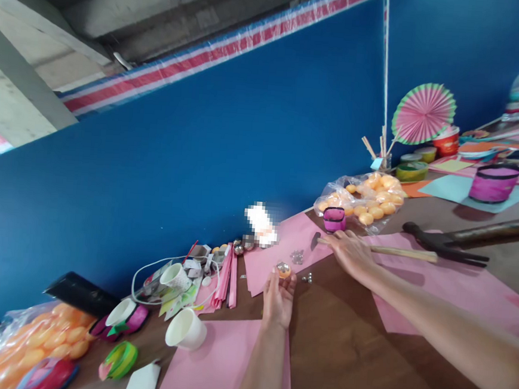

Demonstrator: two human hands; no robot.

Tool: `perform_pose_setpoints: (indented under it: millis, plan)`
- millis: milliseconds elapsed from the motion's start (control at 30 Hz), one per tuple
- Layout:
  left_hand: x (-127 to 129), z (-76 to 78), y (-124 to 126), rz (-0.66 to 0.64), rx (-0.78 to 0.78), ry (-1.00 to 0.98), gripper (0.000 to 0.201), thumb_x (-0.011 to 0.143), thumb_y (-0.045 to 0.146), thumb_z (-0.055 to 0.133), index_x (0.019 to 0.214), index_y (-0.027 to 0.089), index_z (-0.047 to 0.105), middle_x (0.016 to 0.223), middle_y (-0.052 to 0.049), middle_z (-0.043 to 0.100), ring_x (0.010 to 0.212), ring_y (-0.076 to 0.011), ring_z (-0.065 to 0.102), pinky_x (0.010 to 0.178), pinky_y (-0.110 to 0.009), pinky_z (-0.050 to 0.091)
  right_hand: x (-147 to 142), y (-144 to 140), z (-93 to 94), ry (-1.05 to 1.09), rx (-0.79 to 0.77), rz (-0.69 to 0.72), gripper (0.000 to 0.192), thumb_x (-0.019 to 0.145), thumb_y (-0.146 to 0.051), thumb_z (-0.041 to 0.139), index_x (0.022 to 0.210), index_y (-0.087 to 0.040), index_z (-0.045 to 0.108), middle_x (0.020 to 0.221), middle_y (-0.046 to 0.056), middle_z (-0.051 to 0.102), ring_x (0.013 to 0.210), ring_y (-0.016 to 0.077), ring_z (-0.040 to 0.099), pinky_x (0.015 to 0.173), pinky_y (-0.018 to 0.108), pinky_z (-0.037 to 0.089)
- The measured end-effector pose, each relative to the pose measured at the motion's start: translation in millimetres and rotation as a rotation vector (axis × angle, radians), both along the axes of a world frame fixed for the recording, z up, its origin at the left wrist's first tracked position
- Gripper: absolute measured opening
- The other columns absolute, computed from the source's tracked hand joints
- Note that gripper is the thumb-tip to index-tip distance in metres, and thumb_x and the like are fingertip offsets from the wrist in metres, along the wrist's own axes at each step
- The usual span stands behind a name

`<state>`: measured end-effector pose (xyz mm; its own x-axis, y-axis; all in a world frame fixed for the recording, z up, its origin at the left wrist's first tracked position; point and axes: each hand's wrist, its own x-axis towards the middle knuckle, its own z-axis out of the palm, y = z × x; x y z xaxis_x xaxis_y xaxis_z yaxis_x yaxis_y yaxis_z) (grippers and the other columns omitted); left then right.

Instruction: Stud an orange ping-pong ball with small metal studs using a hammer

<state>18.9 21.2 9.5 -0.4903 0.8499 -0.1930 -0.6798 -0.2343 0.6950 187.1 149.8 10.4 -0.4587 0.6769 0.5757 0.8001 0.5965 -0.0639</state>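
Observation:
My left hand (279, 301) is closed around a small round orange piece (284, 271) with a shiny silvery top; whether that is a coating or contents, I cannot tell. My right hand (351, 254) grips a small hammer (403, 252) close to its dark head, and the pale wooden handle sticks out to the right. Between the hands, small silvery bits (297, 257) lie on a pink sheet (278, 235). A few more metal bits (307, 278) rest on the brown table (334, 326). A small magenta cup (333, 219) with dark edging stands just beyond my right hand.
A large claw hammer (458, 240) lies at the right. Bagged orange balls (376, 198) sit behind, another bag (46, 336) at far left. White paper cups (186, 329), a green tape roll (119, 360) and paper clutter stand left. A blue partition (200, 154) rises behind.

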Motion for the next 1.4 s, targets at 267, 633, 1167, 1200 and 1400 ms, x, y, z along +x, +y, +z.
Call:
perform_pose_setpoints:
  millis: [267, 633, 1167, 1200, 1400]
  plan:
    - [-2, -5.8, -1, -0.022, 0.022, 0.03, 0.015, 0.071, 0.026, 0.066, 0.078, 0.013, 0.063, 0.078, -0.005, 0.065, 0.072, -0.0112, 0.063, 0.068, -0.023, 0.052, -2, 0, -1.7, -0.031, -0.121, -0.023, 0.024, 0.083, -0.018, 0.045, 0.1, -0.025, 0.062, 0.086, 0.008, 0.059, 0.079, 0.0203, 0.048, 0.063, 0.029, 0.031]
    - [-2, -6.7, 1, -0.047, 0.017, 0.011, 0.014, 0.074, 0.024, 0.063, 0.084, 0.013, 0.063, 0.081, -0.006, 0.066, 0.072, -0.012, 0.064, 0.068, -0.024, 0.052, -18, -29, 2.9, 0.013, -0.387, 0.669, 0.025, 0.085, -0.02, 0.042, 0.089, -0.021, 0.067, 0.085, 0.006, 0.063, 0.083, 0.0174, 0.055, 0.072, 0.026, 0.039]
    - [-2, -4.7, 1, -0.058, -0.002, 0.018, 0.011, 0.073, 0.022, 0.064, 0.076, 0.012, 0.063, 0.077, -0.005, 0.066, 0.076, -0.0147, 0.065, 0.073, -0.025, 0.053, -22, -29, -8.5, 0.234, -0.362, 0.551, 0.011, 0.08, -0.018, 0.047, 0.077, -0.018, 0.057, 0.074, 0.004, 0.061, 0.068, 0.0157, 0.055, 0.06, 0.025, 0.037]
    - [-2, -4.7, 1, -0.058, 0.001, 0.028, 0.011, 0.072, 0.022, 0.065, 0.077, 0.012, 0.064, 0.078, -0.005, 0.066, 0.077, -0.0149, 0.065, 0.073, -0.025, 0.052, -22, -29, -8.0, 0.266, -0.358, 0.561, 0.01, 0.079, -0.017, 0.047, 0.078, -0.018, 0.057, 0.075, 0.004, 0.061, 0.069, 0.0158, 0.054, 0.061, 0.025, 0.037]
    - [-1, -4.5, 0, -0.084, 0.012, 0.063, 0.014, 0.071, 0.024, 0.067, 0.078, 0.013, 0.063, 0.08, -0.004, 0.066, 0.081, -0.0164, 0.065, 0.075, -0.026, 0.052, -24, -34, 0.0, 0.458, -0.505, 0.657, 0.012, 0.081, -0.023, 0.048, 0.077, -0.017, 0.057, 0.075, 0.005, 0.061, 0.069, 0.0161, 0.055, 0.063, 0.027, 0.041]
